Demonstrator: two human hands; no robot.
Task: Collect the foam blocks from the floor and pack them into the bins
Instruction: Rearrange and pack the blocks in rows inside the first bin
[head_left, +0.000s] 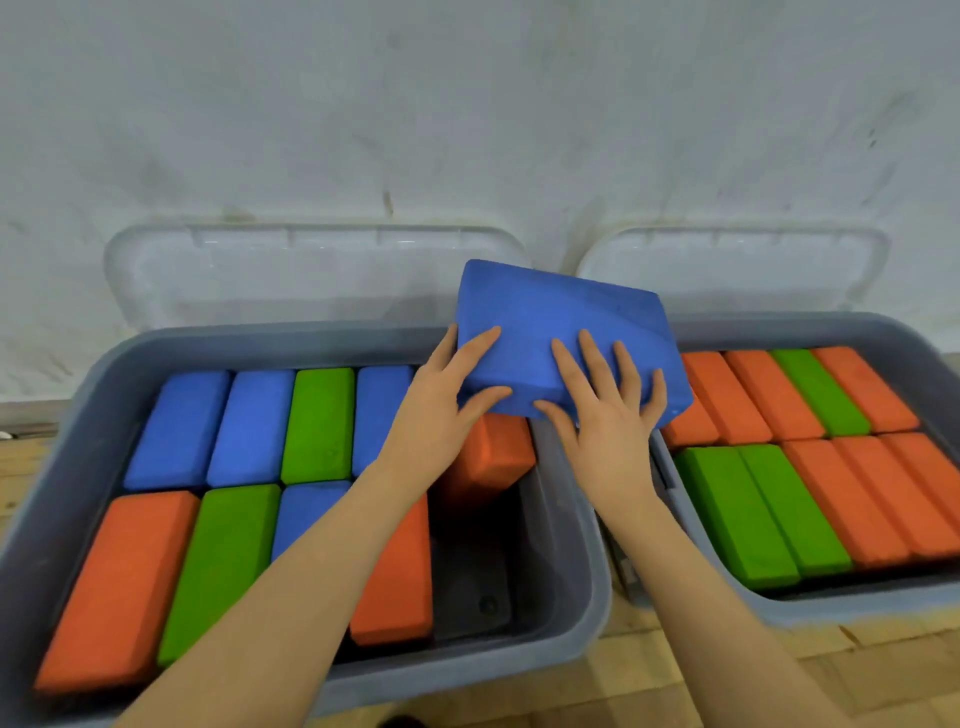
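Note:
A blue foam block (556, 317) is held tilted above the gap between two grey bins. My left hand (447, 395) grips its near left corner, fingers on top and thumb below. My right hand (605, 410) holds its near right part, fingers spread on top and thumb under the edge. Below it an orange block (493, 462) leans at an angle in the back right of the left bin (571, 561). That bin holds several blue, green and orange blocks in two rows, with bare floor at its right end. The right bin (883, 332) is packed with orange and green blocks.
Two clear lids (291, 270) (737, 265) lean against the white wall (467, 104) behind the bins. Wooden floor (727, 670) shows in front of and between the bins.

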